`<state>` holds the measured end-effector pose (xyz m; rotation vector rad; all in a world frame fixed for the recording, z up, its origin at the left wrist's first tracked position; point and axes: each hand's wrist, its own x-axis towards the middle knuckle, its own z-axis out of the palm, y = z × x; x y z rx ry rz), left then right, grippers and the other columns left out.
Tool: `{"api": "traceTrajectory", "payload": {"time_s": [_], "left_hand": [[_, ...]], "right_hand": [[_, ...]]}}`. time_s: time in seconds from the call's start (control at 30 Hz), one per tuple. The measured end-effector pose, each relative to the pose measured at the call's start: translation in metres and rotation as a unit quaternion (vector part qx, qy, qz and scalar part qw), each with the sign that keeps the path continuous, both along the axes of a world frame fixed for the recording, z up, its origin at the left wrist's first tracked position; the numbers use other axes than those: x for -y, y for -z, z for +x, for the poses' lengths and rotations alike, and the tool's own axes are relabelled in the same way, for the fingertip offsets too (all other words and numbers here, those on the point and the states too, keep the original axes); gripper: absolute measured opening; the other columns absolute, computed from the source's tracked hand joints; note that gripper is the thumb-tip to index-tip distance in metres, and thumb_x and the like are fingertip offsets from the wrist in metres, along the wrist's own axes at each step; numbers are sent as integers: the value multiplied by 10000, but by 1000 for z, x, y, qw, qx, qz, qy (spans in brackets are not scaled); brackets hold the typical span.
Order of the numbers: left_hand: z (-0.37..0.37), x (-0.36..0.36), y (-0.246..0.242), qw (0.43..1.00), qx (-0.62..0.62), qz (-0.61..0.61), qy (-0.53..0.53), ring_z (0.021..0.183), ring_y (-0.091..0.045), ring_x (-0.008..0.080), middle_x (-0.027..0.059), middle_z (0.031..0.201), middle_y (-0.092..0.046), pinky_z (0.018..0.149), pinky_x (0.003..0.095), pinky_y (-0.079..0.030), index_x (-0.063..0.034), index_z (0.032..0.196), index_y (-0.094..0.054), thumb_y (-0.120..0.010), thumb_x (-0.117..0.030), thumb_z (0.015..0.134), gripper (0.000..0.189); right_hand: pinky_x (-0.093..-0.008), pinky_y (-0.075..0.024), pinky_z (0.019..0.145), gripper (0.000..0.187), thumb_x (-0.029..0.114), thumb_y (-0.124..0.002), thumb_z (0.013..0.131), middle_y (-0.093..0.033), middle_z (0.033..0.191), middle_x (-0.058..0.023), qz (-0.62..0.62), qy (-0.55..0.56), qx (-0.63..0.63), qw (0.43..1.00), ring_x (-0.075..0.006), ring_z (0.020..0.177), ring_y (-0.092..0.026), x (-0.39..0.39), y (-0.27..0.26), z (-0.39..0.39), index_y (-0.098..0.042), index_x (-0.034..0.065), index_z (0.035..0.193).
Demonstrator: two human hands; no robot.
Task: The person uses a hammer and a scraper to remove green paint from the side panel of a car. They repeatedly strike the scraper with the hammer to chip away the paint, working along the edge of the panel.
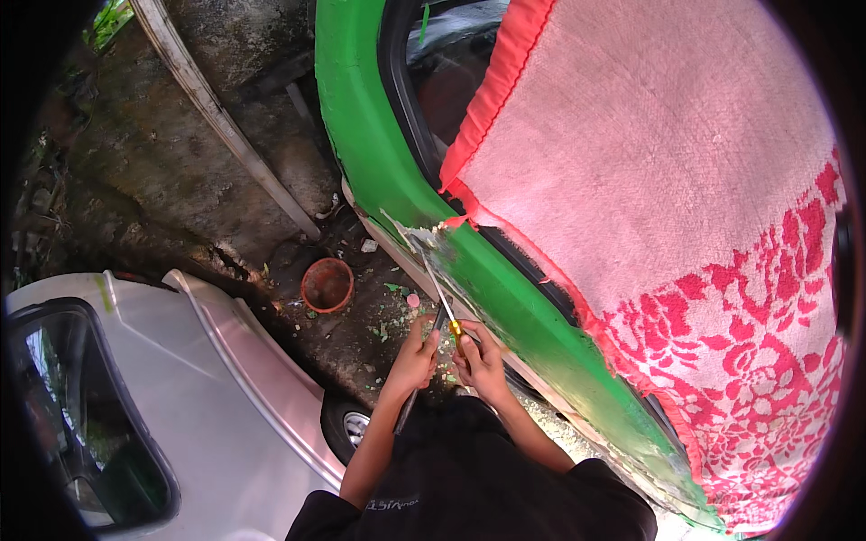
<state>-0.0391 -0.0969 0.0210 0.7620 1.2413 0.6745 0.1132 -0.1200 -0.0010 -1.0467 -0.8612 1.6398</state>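
Note:
My left hand is wrapped around a long dark bar, whose exact kind I cannot tell. It slants down toward my body. In my right hand is the yellow handle of a screwdriver. The screwdriver's shaft points up and away, toward a damaged patch on a green car body. Paint is broken and flaking at that patch, with bare grey and whitish filler showing. The upper end of the bar is close to the screwdriver; whether they touch is unclear.
A pink and red floral towel covers much of the green car. On the left stands a silver car. A reddish-brown pot sits on the dirty ground among paint chips. A long curved strip leans at the back.

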Motion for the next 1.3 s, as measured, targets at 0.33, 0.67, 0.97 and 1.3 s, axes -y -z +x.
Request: {"api": "traceTrajectory", "payload": {"time_s": [0.33,0.67,0.97,1.3], "left_hand": [[-22,25,35,969,162,126,-138,577,-409,75,-29,694,-431,570,247,-377,-42,1015,-526,-530,-202,1010,160],[16,20,27,976,118,141,-115,531,-410,62,43,879,-521,438,209,-319,-211,1317,-231,-473,-25,1009,434],[40,10,34,979,72,127,-142,606,-384,51,8,971,-480,463,200,-318,-196,1214,-448,-429,8,994,300],[57,-1,24,989,71,95,-84,546,-460,44,-20,784,-590,454,199,-379,-55,1036,-655,-386,-359,1070,407]], "right_hand": [[-226,-309,378,252,260,-450,1061,-441,622,23,11,-41,-31,999,-44,397,-346,7,-2,-6,-551,34,1109],[-225,-276,378,246,254,-420,1067,-436,633,8,-6,3,-36,999,-47,403,-320,29,-4,10,-522,48,1154],[-232,-221,365,243,238,-396,1066,-453,653,-10,-10,3,-23,1000,-53,398,-294,22,-6,23,-511,51,1171],[-236,-219,339,155,189,-431,1055,-460,646,-16,-29,40,-22,999,-57,386,-317,9,-13,15,-403,115,1188]]}}
